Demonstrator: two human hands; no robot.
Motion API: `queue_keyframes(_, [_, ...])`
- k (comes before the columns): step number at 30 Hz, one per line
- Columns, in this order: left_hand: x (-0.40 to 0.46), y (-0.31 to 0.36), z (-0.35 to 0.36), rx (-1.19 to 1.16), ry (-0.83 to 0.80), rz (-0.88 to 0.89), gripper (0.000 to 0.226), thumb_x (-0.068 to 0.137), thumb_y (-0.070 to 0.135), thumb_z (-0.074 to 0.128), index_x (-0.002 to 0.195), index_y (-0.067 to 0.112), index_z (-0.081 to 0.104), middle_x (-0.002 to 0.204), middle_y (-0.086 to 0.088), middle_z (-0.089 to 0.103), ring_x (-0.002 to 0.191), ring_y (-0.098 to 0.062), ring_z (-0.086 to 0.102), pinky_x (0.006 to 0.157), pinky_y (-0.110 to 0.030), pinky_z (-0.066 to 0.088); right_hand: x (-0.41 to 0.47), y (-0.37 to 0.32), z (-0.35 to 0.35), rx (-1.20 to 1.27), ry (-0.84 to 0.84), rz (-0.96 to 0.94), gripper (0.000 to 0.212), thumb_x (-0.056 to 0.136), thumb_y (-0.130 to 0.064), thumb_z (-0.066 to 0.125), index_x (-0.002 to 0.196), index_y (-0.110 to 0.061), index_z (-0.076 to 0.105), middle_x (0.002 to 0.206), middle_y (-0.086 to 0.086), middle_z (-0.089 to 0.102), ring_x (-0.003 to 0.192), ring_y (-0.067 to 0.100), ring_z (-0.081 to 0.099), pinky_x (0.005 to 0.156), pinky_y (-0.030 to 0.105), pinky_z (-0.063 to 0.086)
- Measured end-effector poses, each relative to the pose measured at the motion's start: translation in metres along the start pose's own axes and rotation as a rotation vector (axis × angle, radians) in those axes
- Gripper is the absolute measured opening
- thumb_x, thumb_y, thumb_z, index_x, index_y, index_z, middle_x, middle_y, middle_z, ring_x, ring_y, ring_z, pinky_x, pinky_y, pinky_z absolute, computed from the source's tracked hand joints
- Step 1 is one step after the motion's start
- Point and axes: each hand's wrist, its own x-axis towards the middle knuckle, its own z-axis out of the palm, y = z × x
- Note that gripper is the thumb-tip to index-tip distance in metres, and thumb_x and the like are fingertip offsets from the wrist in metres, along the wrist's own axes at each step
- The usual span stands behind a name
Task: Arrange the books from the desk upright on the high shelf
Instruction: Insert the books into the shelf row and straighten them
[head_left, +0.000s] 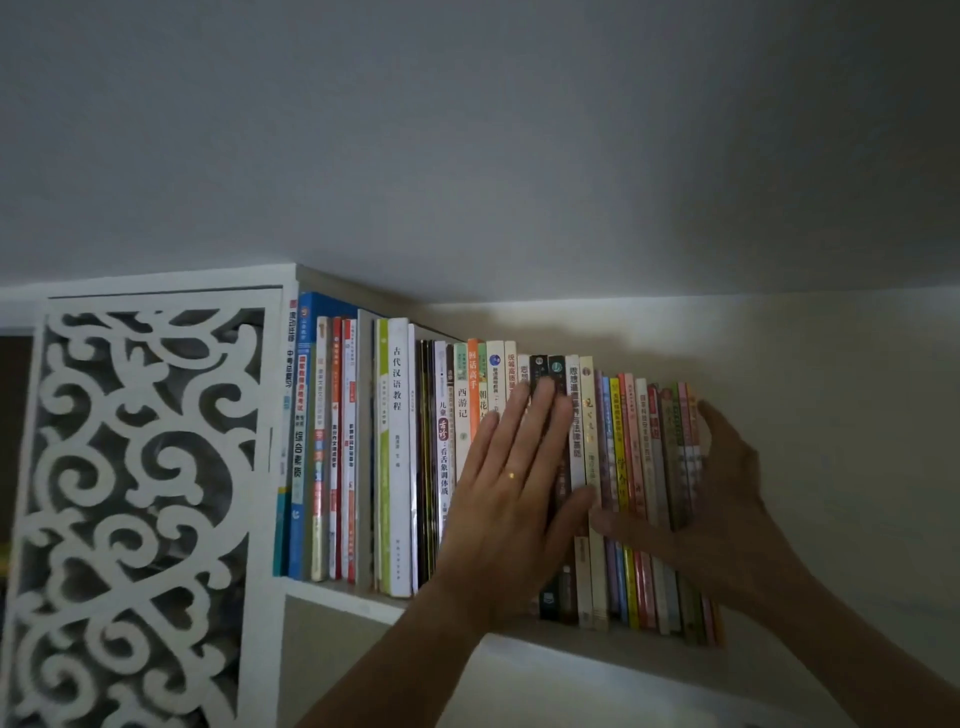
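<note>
The right hand (727, 499) cups the right end of the upright row of colourful paperback books (519, 467), thumb across the spines; the left hand (511, 483) presses flat, fingers straight, on the middle spines. The row stands on the high white wooden shelf (353, 597), right of a white carved scrollwork panel (140, 493).

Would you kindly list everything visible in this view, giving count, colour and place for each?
books: one long row, too many to count surely, mixed colours, standing upright on the shelf
shelf: one, white, high on the wall just under the ceiling
carved panel: one, white scrollwork, at the shelf's left end
wall: pale, behind and right of the row
ceiling: grey, across the top
ring: one, gold, on a left-hand finger
left hand: one, flat with straight fingers against the spines mid-row
right hand: one, cupping the right end of the row, thumb across the spines
</note>
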Motion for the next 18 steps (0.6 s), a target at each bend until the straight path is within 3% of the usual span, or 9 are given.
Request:
queue_keyframes(4, [-0.027,-0.019,-0.008,0.084,-0.14,0.07,0.071,0.107,0.058,0.032,0.165,0.029,0.003,0.173,-0.002,-0.01,0.159,-0.023,-0.009,0.128,-0.048,0.001,-0.026,0.007,0.011,-0.22,0.005,-0.103,0.162,0.035,-0.094,0.071,0.16,-0.026,-0.005,0.151,0.001,0.029,0.139,0.025,0.029,0.103,0.048,0.043])
queue_keyframes(8, [-0.028,-0.021,-0.012,0.161,-0.183,0.068,0.072,0.105,0.064,0.031,0.164,0.035,0.0,0.173,0.0,-0.011,0.159,-0.022,-0.011,0.124,-0.047,-0.003,-0.027,0.007,0.018,-0.15,0.002,-0.018,0.167,0.029,-0.075,0.09,0.157,-0.041,-0.012,0.154,-0.001,0.03,0.14,0.03,0.041,0.108,0.058,0.045])
queue_keyframes(13, [-0.036,-0.007,-0.013,0.103,-0.185,-0.011,0.073,0.107,0.059,0.035,0.164,0.031,-0.001,0.172,-0.006,-0.015,0.158,-0.027,-0.015,0.125,-0.054,0.0,-0.034,0.003,0.019,-0.108,-0.039,0.008,0.165,0.033,-0.081,0.085,0.153,-0.047,-0.023,0.163,-0.003,0.026,0.145,0.029,0.04,0.111,0.06,0.042])
queue_keyframes(16, [-0.056,-0.001,-0.012,0.019,-0.167,-0.152,0.076,0.107,0.055,0.036,0.165,0.023,-0.003,0.171,-0.006,-0.017,0.158,-0.027,-0.015,0.125,-0.056,0.003,-0.047,0.001,0.024,-0.117,-0.019,0.054,0.165,0.029,-0.091,0.074,0.158,-0.036,-0.013,0.161,0.005,0.028,0.144,0.032,0.038,0.111,0.059,0.041])
queue_keyframes(18, [-0.067,-0.004,-0.01,0.04,-0.166,-0.18,0.077,0.108,0.052,0.037,0.165,0.018,-0.002,0.172,-0.005,-0.016,0.159,-0.025,-0.014,0.126,-0.055,0.007,-0.049,0.002,0.025,-0.121,-0.029,0.089,0.168,0.026,-0.089,0.077,0.159,-0.032,-0.009,0.154,0.008,0.035,0.137,0.036,0.045,0.105,0.062,0.046])
